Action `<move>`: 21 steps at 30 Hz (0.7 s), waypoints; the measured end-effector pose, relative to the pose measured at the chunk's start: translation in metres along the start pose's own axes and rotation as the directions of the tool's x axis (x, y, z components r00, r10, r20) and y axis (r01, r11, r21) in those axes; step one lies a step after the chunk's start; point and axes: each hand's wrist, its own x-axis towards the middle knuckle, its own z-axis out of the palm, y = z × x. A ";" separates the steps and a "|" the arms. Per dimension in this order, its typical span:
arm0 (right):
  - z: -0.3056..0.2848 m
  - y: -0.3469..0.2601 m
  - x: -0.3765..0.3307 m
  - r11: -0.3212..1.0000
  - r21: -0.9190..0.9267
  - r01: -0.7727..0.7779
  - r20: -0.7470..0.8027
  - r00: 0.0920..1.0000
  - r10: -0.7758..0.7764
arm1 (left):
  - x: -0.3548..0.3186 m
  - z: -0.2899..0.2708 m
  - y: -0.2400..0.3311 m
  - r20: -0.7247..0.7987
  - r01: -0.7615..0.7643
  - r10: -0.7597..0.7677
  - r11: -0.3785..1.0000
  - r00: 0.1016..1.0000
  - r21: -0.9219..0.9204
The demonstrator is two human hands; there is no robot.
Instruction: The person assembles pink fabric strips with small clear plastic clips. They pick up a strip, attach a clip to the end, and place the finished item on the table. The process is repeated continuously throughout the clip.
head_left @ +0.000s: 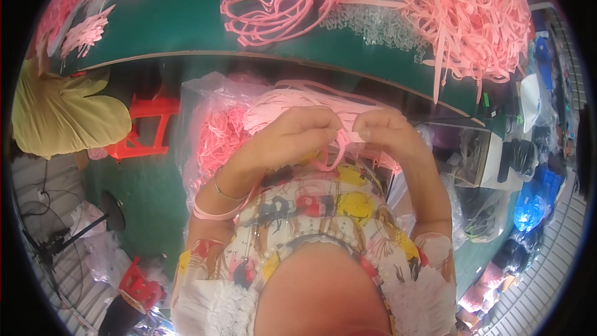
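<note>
My left hand (305,129) and my right hand (388,134) meet in front of my chest, fingertips pinched. Between them is a narrow pink strap (341,142), gripped by both hands, with a loop of it hanging below. A small pale piece at the right fingertips is too small to make out. Light pink straps (292,101) lie bundled just beyond my hands, on or near my lap. Left of them, a clear plastic bag (194,96) holds more pink straps. Another pink strap (214,214) rings my left forearm, below a thin bracelet.
Ahead runs a green table (168,18) with looped pink straps (280,9), small clear plastic pieces (376,15) and a tangled pink heap (466,18). Red stools (152,118) stand at left near a person in yellow-green clothing (68,109). Blue bags (532,205) lie at right.
</note>
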 end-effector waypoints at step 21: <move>0.005 0.009 0.000 0.993 -0.087 0.080 -0.008 0.997 -0.081 | 0.009 -0.004 -0.016 0.055 0.006 -0.007 1.000 0.998 0.013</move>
